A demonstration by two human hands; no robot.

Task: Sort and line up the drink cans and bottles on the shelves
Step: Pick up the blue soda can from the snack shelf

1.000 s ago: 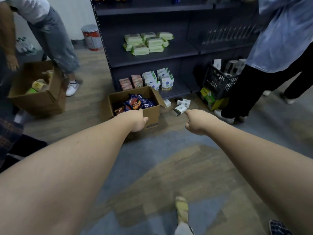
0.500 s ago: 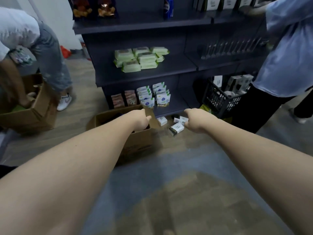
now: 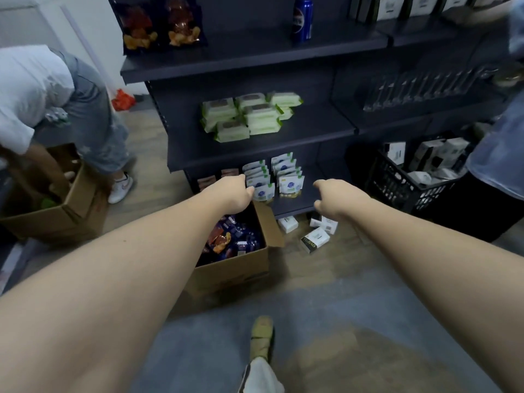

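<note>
A single blue drink can [image 3: 302, 18] stands upright on the upper board of the dark shelf unit [image 3: 255, 56], far above both hands. My left hand [image 3: 235, 194] reaches forward over the open cardboard box, fingers curled under, holding nothing. My right hand [image 3: 334, 198] is stretched out beside it in front of the lowest shelf board, also curled and holding nothing. Neither hand touches any can or bottle. No bottles show on the shelves.
A cardboard box [image 3: 235, 272] of snack packets sits on the floor below my left hand. Small white boxes [image 3: 316, 239] lie by the shelf foot. A black crate [image 3: 397, 188] stands at right beside a person [image 3: 499, 154]. Another person [image 3: 42, 89] bends over a second box [image 3: 56, 219] at left.
The view has tilted up and moved closer to the shelf, bringing the upper board with the blue can into sight. Both arms stay stretched forward with curled fingers.
</note>
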